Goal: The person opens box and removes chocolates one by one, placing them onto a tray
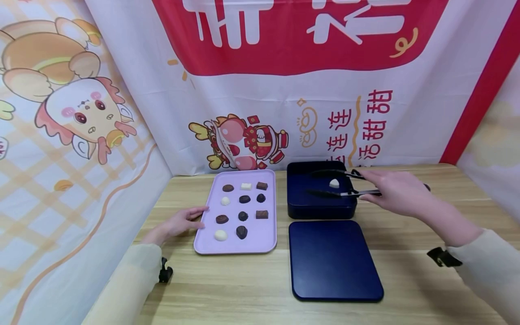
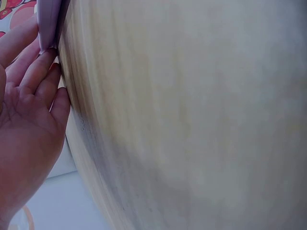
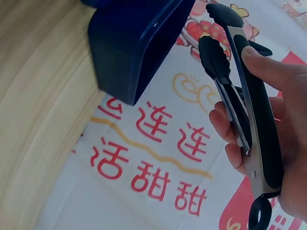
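My right hand (image 1: 400, 192) grips a pair of tongs (image 3: 261, 115) with black handles and black scalloped tips. The tongs are spread apart above the dark blue box (image 1: 321, 212), with nothing between their tips. Inside the box lies one white chocolate (image 1: 334, 183), seen between the two tong arms in the head view. My left hand (image 1: 183, 221) is at the left side of a lilac tray (image 1: 243, 248), its extended fingers (image 2: 38, 72) touching the rim. On the tray sit several chocolates, dark ones such as the square piece (image 1: 262, 214) and white ones such as the oval (image 1: 221, 235).
A dark blue lid (image 1: 335, 262) lies flat on the wooden table (image 1: 227, 289), in front of the box and right of the tray. Behind the table hangs a printed cloth (image 1: 142, 90), close to the far sides of tray and box.
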A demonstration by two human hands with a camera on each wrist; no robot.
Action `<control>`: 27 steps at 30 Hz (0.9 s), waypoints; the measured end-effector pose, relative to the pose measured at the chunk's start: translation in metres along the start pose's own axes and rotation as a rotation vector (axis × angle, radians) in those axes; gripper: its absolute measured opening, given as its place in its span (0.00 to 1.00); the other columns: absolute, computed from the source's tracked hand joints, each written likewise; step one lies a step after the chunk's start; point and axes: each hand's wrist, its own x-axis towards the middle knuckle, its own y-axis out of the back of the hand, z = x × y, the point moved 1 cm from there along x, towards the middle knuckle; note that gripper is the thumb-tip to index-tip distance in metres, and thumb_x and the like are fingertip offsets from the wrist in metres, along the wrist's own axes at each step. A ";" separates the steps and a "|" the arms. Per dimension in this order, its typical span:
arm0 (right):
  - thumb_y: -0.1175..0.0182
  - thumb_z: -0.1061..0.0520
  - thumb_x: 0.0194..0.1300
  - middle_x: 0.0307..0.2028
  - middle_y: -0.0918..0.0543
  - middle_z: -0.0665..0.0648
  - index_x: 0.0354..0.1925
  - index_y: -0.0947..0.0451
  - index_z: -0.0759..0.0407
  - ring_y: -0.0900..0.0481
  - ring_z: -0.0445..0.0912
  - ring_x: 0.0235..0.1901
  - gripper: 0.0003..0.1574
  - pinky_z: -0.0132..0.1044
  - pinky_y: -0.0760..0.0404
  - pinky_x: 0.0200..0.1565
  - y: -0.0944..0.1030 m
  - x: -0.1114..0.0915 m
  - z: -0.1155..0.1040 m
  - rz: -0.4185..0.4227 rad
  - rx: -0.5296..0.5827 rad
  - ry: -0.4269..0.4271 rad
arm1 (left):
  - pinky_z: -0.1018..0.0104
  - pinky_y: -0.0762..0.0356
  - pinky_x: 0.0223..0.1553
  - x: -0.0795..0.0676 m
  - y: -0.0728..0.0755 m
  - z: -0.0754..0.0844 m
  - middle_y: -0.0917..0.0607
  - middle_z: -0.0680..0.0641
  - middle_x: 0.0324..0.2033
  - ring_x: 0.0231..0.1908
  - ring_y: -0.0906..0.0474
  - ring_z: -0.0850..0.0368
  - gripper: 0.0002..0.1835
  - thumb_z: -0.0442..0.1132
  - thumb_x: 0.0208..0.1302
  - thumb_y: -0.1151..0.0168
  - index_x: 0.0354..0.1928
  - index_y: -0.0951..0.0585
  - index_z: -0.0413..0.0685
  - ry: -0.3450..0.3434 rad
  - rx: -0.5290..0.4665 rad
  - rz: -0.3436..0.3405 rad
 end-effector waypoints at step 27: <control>0.29 0.48 0.56 0.31 0.16 0.61 0.50 0.25 0.67 0.19 0.53 0.26 0.32 0.46 0.23 0.21 -0.013 0.002 0.022 -0.108 -0.065 -0.096 | 0.45 0.55 0.70 0.001 0.000 0.000 0.39 0.33 0.68 0.70 0.48 0.37 0.35 0.37 0.63 0.35 0.71 0.37 0.39 0.002 -0.006 -0.004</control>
